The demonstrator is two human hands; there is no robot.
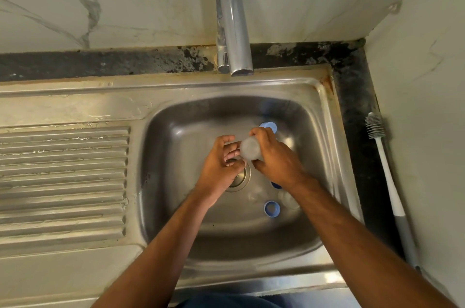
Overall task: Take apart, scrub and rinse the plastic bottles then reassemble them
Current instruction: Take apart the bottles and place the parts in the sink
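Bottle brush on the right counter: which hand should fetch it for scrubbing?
Left, probably. The right hand is nearer the bottle brush but grips the clear bottle. The left hand only touches the bottle with its fingers, so it can let go, though it must cross over.

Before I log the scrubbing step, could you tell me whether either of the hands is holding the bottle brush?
No, the bottle brush lies on the counter right of the sink, away from both hands.
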